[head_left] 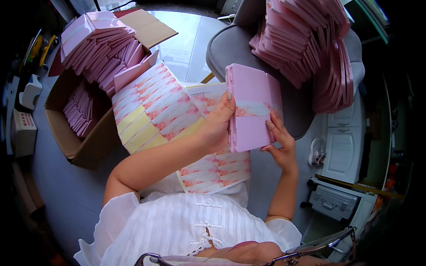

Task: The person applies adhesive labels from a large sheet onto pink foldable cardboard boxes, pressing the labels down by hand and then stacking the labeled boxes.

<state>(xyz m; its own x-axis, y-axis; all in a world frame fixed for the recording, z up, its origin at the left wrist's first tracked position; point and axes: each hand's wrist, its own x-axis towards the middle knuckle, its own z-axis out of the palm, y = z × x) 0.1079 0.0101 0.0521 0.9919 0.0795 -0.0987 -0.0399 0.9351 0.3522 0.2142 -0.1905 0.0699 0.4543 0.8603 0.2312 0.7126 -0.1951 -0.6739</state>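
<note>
A flat pink plastic case (249, 84) is held up over my lap, with a pale floral label strip (250, 109) lying across its middle. My left hand (218, 119) grips the case's left edge, thumb on the front and the other fingers hidden behind it. On the opposite side, my right hand (282, 144) holds the right edge, its fingertips close to the end of the label. Sheets of pink-and-white floral stickers (166, 99) rest on my lap under my left forearm, and bare yellow backing (140, 128) shows where some labels are gone.
To the left, an open cardboard box (91, 153) holds pink cases, with more stacked (95, 40) above it. A grey chair (224, 48) at the right carries tall piles of pink cases (299, 40). Shoes (316, 151) and a silver case (333, 201) are farther right.
</note>
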